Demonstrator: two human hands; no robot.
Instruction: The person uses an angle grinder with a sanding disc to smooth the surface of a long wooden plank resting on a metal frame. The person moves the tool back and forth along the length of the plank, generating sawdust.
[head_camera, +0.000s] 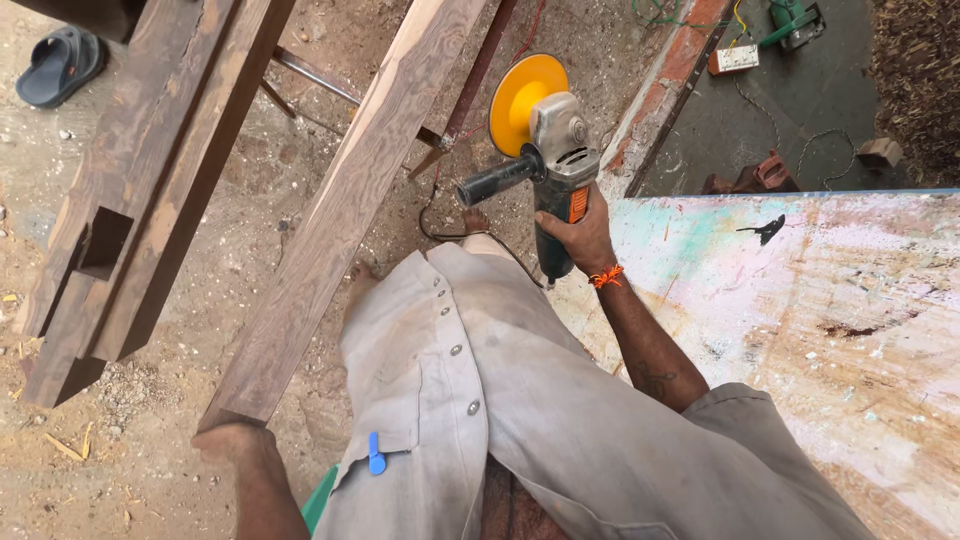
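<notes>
My right hand (580, 235) grips the body of an angle grinder (555, 165) with a yellow disc (522, 100) and a black side handle, held up in the air above the ground. A long dark wooden plank (340, 215) runs diagonally from top centre to lower left. My left hand (232, 440) holds the near end of that plank. The grinder's disc hangs just right of the plank's upper part, apart from it. A black cord trails down from the grinder.
A thick wooden beam (130, 190) with a cut mortise lies at the left over sandy ground. A paint-stained board (800, 300) fills the right. A sandal (60, 65) lies top left. A socket box (735, 58) with wires sits at the top right.
</notes>
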